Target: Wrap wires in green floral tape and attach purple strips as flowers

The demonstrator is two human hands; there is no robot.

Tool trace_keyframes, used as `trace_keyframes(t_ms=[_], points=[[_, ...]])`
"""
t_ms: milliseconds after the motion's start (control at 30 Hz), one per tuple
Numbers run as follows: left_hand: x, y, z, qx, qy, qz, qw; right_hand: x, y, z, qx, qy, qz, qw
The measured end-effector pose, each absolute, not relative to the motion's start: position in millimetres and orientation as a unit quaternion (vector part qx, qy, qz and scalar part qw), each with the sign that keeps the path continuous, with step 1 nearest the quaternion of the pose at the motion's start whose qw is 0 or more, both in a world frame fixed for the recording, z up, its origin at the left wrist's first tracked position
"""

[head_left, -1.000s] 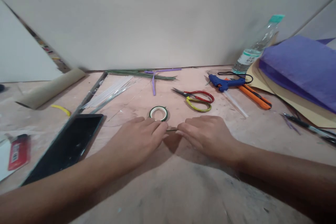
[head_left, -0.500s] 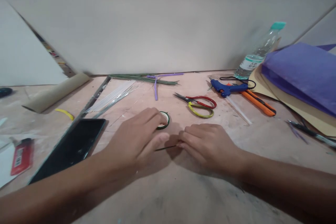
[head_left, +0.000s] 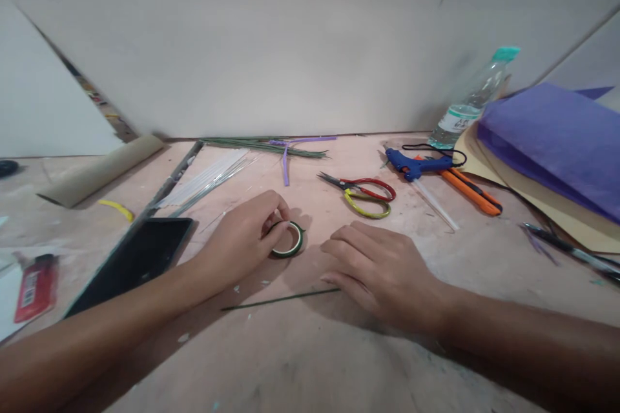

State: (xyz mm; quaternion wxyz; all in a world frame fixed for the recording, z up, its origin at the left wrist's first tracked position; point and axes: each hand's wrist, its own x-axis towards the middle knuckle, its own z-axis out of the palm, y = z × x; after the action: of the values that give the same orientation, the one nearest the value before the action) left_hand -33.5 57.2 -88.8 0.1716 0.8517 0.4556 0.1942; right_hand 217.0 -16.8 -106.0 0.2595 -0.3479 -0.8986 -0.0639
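My left hand (head_left: 247, 232) pinches the near-left side of a roll of green tape (head_left: 298, 247) between thumb and fingers. A thin dark green stem (head_left: 281, 300) lies on the table in front of the hands, its right end passing beneath my right hand (head_left: 378, 264). That hand rests palm down with its fingers apart and nothing visible in them. Beyond it are scissors (head_left: 367, 209) with one red and one yellow handle loop.
Green stems (head_left: 232, 142), a purple strip (head_left: 285, 169) and clear sticks (head_left: 206, 181) lie at the back. A phone (head_left: 135, 258), lighter (head_left: 36, 290) and cardboard tube (head_left: 104, 171) are left. Rightward are a blue glue gun (head_left: 411, 164), orange cutter (head_left: 472, 190), bottle (head_left: 472, 100), pen (head_left: 566, 248) and purple paper (head_left: 552, 142).
The tape roll has moved nearer and slightly left, now in my left hand's pinch. My right hand's fingers have spread from the stem, which now lies lower and shows more of its length.
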Motion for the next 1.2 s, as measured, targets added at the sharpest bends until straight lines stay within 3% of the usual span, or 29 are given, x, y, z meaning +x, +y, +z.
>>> trace_keyframes(t_ms=[433,800,1200], points=[[-28.0,49.3,-83.1,0.851,0.465,0.171,0.175,214.9,-17.1,-105.8,-0.365,-0.888,-0.056,0.274],[-27.8,33.4,-87.0,0.901,0.294,0.310,0.075,208.9,-18.6,-110.6,-0.326,-0.874,-0.077,0.353],[-24.5,27.5,-79.2,0.892,0.251,0.375,0.029,208.3,-23.5,-107.4,-0.304,-0.844,-0.060,0.438]])
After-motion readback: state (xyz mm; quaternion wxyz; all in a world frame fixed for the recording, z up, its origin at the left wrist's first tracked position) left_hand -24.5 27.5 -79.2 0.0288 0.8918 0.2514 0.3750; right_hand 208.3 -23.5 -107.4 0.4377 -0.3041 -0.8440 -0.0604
